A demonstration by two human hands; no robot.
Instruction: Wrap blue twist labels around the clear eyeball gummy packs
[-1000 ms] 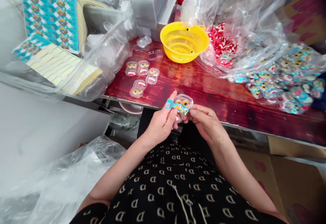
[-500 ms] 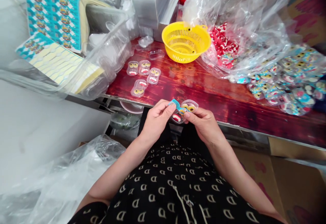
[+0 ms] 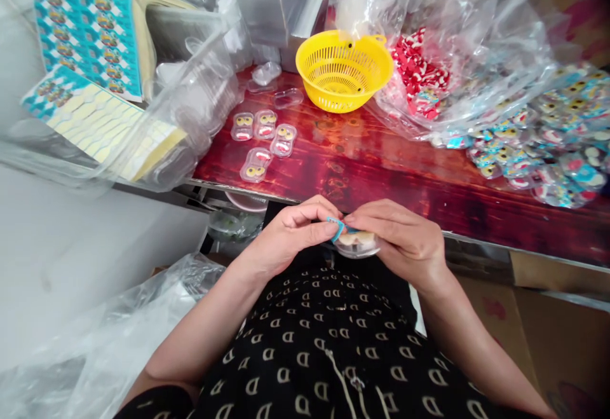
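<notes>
My left hand (image 3: pixel 305 231) pinches the loose end of a blue printed sticker (image 3: pixel 336 228) between thumb and fingers. Beside it, my right hand (image 3: pixel 403 234) is closed around a small clear plastic case (image 3: pixel 357 248), which is tilted so that its side faces me. Pale pieces show inside the case, and part of the sticker lies against it, mostly covered by my right fingers. Both hands are just off the table's front edge, above my lap. On the table beyond them lie several similar clear cases (image 3: pixel 256 164) holding yellow eye shapes and red-and-white pieces.
A yellow plastic basket (image 3: pixel 344 72) stands at the back of the dark red table (image 3: pixel 352 164). To its right are a bag of red-and-white pieces (image 3: pixel 419 75) and a heap of labelled cases (image 3: pixel 543 145). Sticker sheets (image 3: pixel 88 114) and a bag of clear shells (image 3: pixel 200 107) sit left.
The case has been turned over in my right hand, so the eye shapes and red piece no longer show. My hands have come slightly lower, and the sticker now wraps toward the case's other side.
</notes>
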